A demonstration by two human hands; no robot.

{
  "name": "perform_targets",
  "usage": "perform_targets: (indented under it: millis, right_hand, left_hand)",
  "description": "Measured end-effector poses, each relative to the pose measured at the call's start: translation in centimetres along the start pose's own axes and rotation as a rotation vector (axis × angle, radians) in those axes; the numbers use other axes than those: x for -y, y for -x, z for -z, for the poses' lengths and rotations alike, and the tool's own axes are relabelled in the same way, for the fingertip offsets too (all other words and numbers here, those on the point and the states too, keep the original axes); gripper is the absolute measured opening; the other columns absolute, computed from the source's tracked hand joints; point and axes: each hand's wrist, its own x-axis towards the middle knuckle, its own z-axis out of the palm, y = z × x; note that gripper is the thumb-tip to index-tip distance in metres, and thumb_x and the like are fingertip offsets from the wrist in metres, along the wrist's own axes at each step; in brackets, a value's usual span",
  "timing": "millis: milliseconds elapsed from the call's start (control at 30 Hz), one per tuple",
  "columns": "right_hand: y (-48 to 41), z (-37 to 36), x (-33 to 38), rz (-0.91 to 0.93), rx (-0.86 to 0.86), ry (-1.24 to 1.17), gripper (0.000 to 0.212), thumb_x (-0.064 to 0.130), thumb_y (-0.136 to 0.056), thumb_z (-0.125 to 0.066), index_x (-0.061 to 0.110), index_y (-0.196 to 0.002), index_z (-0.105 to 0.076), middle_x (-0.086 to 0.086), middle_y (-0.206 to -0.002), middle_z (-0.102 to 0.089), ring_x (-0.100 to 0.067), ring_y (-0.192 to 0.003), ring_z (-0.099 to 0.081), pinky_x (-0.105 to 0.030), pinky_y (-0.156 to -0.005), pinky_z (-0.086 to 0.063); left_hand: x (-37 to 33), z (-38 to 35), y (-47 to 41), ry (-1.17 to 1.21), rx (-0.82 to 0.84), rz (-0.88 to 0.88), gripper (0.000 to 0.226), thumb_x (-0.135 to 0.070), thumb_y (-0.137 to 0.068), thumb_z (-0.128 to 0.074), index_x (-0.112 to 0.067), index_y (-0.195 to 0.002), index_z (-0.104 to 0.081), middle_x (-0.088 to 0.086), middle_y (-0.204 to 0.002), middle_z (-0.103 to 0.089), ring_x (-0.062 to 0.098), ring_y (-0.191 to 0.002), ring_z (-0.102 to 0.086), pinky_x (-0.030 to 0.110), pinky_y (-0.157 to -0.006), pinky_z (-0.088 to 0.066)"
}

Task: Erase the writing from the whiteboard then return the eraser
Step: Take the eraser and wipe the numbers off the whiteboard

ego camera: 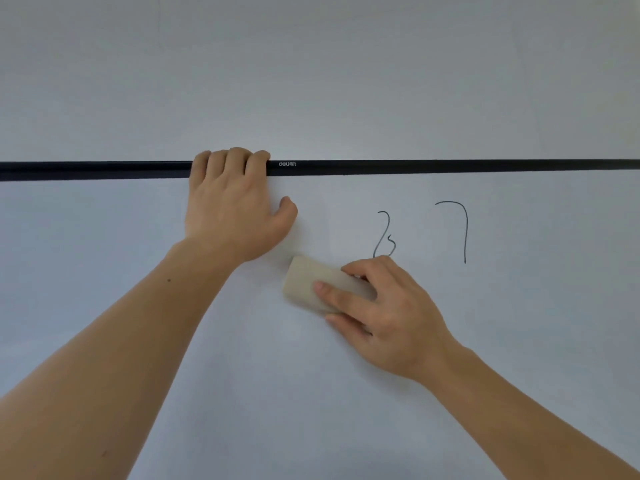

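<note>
**Head view: a hand rubs the board with the eraser**

Head view, starting at the fingers: the right hand's fingers (341, 295) are curled around the eraser (322, 284). The thumb is on the side nearest the black frame bar (450, 166), and the other fingers wrap over the top and the far side. The right hand (391, 317) has a firm hold on it. The eraser is a pale beige block. It lies flat on the whiteboard (242, 393) and is a bit tilted. It sits below the black frame bar, with a gap between them.

The left hand's fingers (230, 161) are bent over the black frame bar and hook onto its top edge. They grip only the bar. The thumb sticks out to the side, below the bar. The palm of the left hand (235, 209) rests flat on the whiteboard, just under the bar and up and to the left of the eraser.

Two marks of writing are on the whiteboard below the bar. One curly mark (384, 233) is right above the right hand, and its bottom end touches the knuckles. A hook-shaped mark (462, 226) is further to the right.

Both bare arms reach up from the bottom of the picture.
</note>
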Motion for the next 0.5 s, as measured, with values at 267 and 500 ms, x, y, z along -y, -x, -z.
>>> perform_targets:
  millis: [267, 500]
  right_hand:
    - [-0.4, 2.2, -7.2, -0.666, -0.248, 0.062, 0.042, 0.041, -0.088, -0.065, 0.032, -0.129, -0.063, 0.001, -0.110, -0.049, -0.022, -0.104, -0.050, -0.040, -0.077, -0.054]
    - [0.3, 1.0, -3.3, -0.342, -0.192, 0.059, 0.039, 0.031, -0.083, -0.072, 0.025, -0.122, -0.069, -0.010, -0.107, -0.057, -0.029, -0.088, -0.054, -0.037, -0.065, -0.052]
  left_hand:
    - [-0.4, -0.6, 0.1, -0.022, -0.047, 0.010, 0.070, -0.050, -0.078, -0.043, -0.005, -0.131, -0.052, 0.018, -0.122, -0.059, 0.039, -0.120, -0.048, 0.053, -0.115, -0.023]
    - [-1.4, -0.8, -0.1, -0.070, -0.046, 0.044, 0.075, -0.062, -0.078, -0.042, -0.009, -0.130, -0.053, 0.020, -0.119, -0.056, 0.042, -0.116, -0.047, 0.056, -0.116, -0.020]
